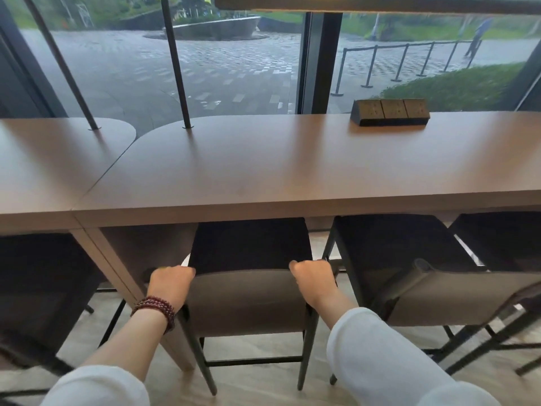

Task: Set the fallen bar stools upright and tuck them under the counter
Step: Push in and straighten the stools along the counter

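Observation:
A bar stool (246, 300) with a grey-brown backrest and dark seat stands upright in front of me, its seat partly under the brown counter (263, 174). My left hand (169, 284), with a red bead bracelet on the wrist, grips the backrest's top left corner. My right hand (313, 281) grips the top right corner. A second stool (433, 294) stands upright to the right, its seat under the counter. A third stool (509, 247) shows at the far right edge. Another dark stool (44, 288) stands at the left under the neighbouring counter.
A black socket block (390, 112) sits on the counter at the back right. Two thin dark poles (177, 65) rise from the counter tops. A slanted counter leg (117, 268) runs down beside my left hand. Behind the counter is a window onto a paved yard.

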